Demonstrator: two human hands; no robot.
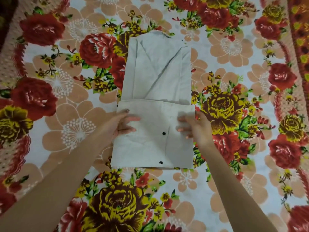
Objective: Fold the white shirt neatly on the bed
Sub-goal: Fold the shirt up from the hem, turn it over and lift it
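Cross-fold stage: shirt point(158, 72) narrowed to a strip on the bed point(66, 131), its near flap point(153, 148) gripped at either side edge by left hand point(122, 122) and right hand point(194, 126); next, likely carrying that flap beyond the hands to the collar point(160, 33), edges squared.

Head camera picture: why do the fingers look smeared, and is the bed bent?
Head view: fingers of the left hand and right hand look hazy on the white shirt, probably motion blur; the wide lens bows the bedsheet near the edges.
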